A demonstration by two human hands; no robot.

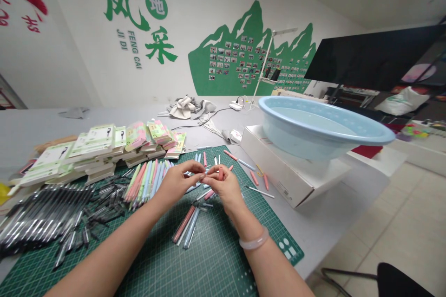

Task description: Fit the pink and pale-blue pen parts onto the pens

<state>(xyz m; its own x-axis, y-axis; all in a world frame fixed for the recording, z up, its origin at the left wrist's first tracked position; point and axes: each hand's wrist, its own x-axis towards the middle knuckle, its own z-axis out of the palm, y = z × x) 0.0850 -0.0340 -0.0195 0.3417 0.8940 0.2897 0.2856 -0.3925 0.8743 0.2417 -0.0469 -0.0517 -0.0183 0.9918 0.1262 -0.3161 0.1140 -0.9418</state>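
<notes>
One view: camera worn on your head, facing forward and down across the green mat. Near, mid-frame: your left hand and right hand. Farther, beyond the table: the muraled wall.

One left hand and one right hand are meeting over one green mat; one blue basin is sitting on one white box at right; two short pink barrels are lying just left of that box; black pens are lying near left, probably over a dozen, too overlapped to count.
</notes>
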